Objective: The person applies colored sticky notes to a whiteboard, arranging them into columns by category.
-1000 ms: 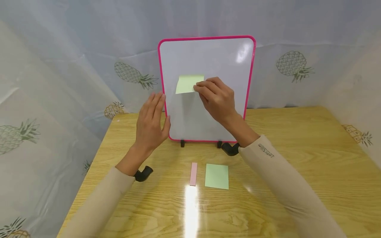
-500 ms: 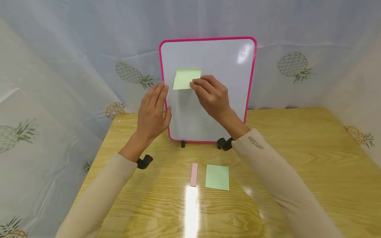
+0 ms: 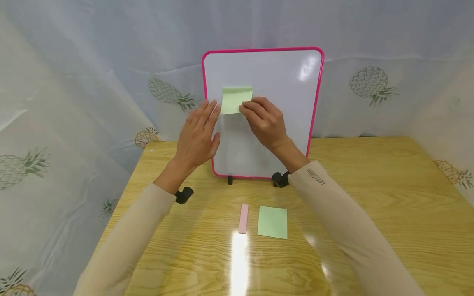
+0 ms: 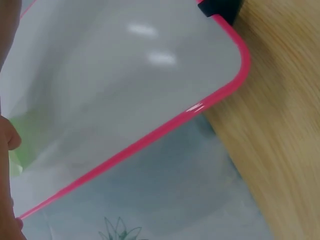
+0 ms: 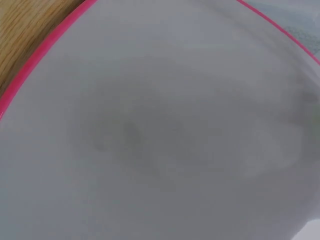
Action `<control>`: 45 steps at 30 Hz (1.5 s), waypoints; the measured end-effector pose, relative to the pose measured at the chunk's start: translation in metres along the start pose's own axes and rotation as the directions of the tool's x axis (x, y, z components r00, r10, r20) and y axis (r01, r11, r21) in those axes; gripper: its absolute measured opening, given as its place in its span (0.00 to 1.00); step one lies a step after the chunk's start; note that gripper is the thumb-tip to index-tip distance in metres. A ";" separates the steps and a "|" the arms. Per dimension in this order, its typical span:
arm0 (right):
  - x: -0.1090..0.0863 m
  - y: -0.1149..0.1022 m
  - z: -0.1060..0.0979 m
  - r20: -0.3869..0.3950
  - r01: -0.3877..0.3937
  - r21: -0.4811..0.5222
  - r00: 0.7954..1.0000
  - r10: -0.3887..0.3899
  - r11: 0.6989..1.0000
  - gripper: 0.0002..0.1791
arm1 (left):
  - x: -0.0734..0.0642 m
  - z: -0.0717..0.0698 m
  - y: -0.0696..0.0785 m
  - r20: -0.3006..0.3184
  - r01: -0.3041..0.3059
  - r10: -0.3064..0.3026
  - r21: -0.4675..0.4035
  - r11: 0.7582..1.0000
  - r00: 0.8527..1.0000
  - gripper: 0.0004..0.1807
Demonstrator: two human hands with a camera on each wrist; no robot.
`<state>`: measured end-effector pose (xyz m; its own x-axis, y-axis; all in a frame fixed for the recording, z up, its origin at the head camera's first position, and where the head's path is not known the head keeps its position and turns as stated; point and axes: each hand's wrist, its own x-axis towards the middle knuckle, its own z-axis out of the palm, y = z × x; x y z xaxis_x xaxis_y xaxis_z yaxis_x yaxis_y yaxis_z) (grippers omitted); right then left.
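A light green sticky note [image 3: 231,98] is against the left part of a pink-framed whiteboard [image 3: 281,78], its top edge level. My right hand [image 3: 266,122] pinches the note's lower right corner between thumb and fingers. With fingers straight, my left hand [image 3: 198,135] is at the board's left edge, its fingertips beside the note's left side; whether they touch it I cannot tell. In the left wrist view the note [image 4: 22,140] shows partly behind that hand's fingers. The right wrist view shows mostly bare whiteboard [image 5: 165,165], without the hand.
A pink sticky strip pad [image 3: 243,219] and a square green sticky pad [image 3: 272,222] lie on the wooden table [image 3: 370,197] before the board. The board stands upright on black feet [image 3: 230,180]. A pineapple-print curtain [image 3: 111,102] hangs behind.
The right hand has carried the note up and slightly left on the board, and the note now looks flatter. My left hand has moved up and right, toward the note's left edge.
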<state>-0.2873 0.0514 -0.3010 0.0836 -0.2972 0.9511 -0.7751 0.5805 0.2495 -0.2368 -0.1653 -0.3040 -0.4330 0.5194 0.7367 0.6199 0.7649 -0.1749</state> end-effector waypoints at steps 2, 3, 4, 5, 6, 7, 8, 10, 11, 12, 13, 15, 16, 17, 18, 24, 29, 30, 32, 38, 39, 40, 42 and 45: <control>0.000 0.000 0.001 0.003 -0.006 -0.004 1.000 0.006 1.000 0.06 | 0.003 0.000 -0.001 0.027 -0.016 0.016 0.012 1.000 1.000 0.38; -0.001 0.000 0.001 0.003 -0.010 -0.005 1.000 0.010 1.000 0.06 | 0.005 0.001 -0.001 0.041 -0.023 0.022 0.019 1.000 0.999 0.38; -0.001 0.000 0.002 0.003 -0.015 -0.007 1.000 0.015 1.000 0.06 | 0.007 0.001 -0.001 0.056 -0.029 0.027 0.028 0.999 0.998 0.38; -0.002 0.000 0.002 0.002 -0.021 -0.006 1.000 0.021 1.000 0.06 | 0.010 0.002 -0.001 0.072 -0.035 0.033 0.037 0.999 0.997 0.38; -0.003 0.000 0.002 0.003 -0.025 -0.008 1.000 0.025 1.000 0.06 | 0.012 0.002 0.000 0.092 -0.041 0.037 0.049 0.998 0.995 0.38; -0.003 0.000 0.002 0.004 -0.031 -0.007 1.000 0.031 1.000 0.06 | 0.014 0.003 0.000 0.109 -0.046 0.039 0.061 0.997 0.993 0.38; -0.004 0.000 0.003 0.006 -0.036 -0.007 0.999 0.036 0.999 0.06 | 0.016 0.004 0.001 0.126 -0.048 0.039 0.072 0.996 0.991 0.38; -0.005 0.000 0.003 0.010 -0.046 -0.010 0.999 0.046 0.999 0.06 | 0.020 0.005 0.001 0.158 -0.044 0.030 0.092 0.995 0.987 0.37; -0.006 -0.001 0.004 0.013 -0.051 -0.012 0.999 0.051 0.999 0.06 | 0.021 0.006 0.002 0.173 -0.041 0.024 0.100 0.994 0.985 0.37; -0.006 -0.001 0.004 0.014 -0.055 -0.014 0.998 0.055 0.998 0.06 | 0.022 0.006 0.002 0.188 -0.039 0.018 0.109 0.993 0.982 0.37; -0.007 -0.002 0.004 0.016 -0.059 -0.016 0.998 0.059 0.998 0.06 | 0.023 0.007 0.002 0.201 -0.036 0.012 0.116 0.993 0.980 0.37; -0.008 -0.002 0.005 0.018 -0.065 -0.019 0.998 0.065 0.998 0.06 | 0.025 0.008 0.002 0.225 -0.032 0.002 0.128 0.991 0.974 0.38; -0.008 -0.003 0.004 0.019 -0.067 -0.020 0.998 0.067 0.998 0.06 | 0.026 0.009 0.002 0.235 -0.034 0.001 0.135 0.990 0.972 0.38; -0.009 -0.003 0.005 0.019 -0.068 -0.021 0.997 0.068 0.997 0.05 | 0.026 0.009 0.003 0.242 -0.035 0.001 0.139 0.990 0.970 0.38; -0.009 -0.003 0.004 0.020 -0.067 -0.022 0.998 0.068 0.997 0.05 | 0.027 0.010 0.003 0.248 -0.038 0.001 0.145 0.989 0.969 0.37; -0.011 -0.002 0.005 0.029 -0.066 -0.023 0.997 0.067 0.998 0.05 | 0.032 0.014 0.003 0.267 -0.035 -0.012 0.169 0.985 0.964 0.37; -0.011 0.000 0.004 0.046 -0.065 -0.029 0.997 0.066 0.997 0.05 | 0.036 0.019 0.005 0.297 -0.011 -0.050 0.202 0.979 0.954 0.37; -0.011 0.000 0.005 0.051 -0.063 -0.031 0.997 0.064 0.998 0.05 | 0.037 0.020 0.006 0.302 -0.005 -0.059 0.206 0.978 0.951 0.37; -0.011 0.000 0.004 0.063 -0.061 -0.038 0.996 0.063 0.997 0.05 | 0.039 0.022 0.007 0.311 0.004 -0.073 0.217 0.976 0.948 0.36; -0.013 0.000 0.002 0.145 -0.061 -0.096 0.987 0.074 0.994 0.07 | 0.040 0.028 0.010 0.305 0.022 -0.093 0.229 0.973 0.948 0.37; -0.013 0.000 0.002 0.162 -0.063 -0.105 0.984 0.080 0.992 0.08 | 0.040 0.029 0.010 0.303 0.024 -0.094 0.229 0.973 0.948 0.37; -0.013 0.000 0.001 0.179 -0.065 -0.112 0.980 0.085 0.992 0.09 | 0.039 0.030 0.010 0.298 0.025 -0.095 0.229 0.973 0.950 0.37; -0.013 0.000 0.001 0.212 -0.070 -0.117 0.973 0.094 0.991 0.10 | 0.039 0.031 0.010 0.291 0.028 -0.097 0.234 0.972 0.952 0.36; -0.011 -0.001 0.001 0.267 -0.076 -0.115 0.958 0.105 0.990 0.13 | 0.039 0.031 0.010 0.290 0.035 -0.110 0.251 0.967 0.951 0.35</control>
<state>-0.2883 0.0535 -0.3122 -0.1686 -0.4265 0.8886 -0.7018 0.6850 0.1956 -0.2679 -0.1257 -0.2978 -0.6695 0.5205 0.5300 0.4204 0.8537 -0.3074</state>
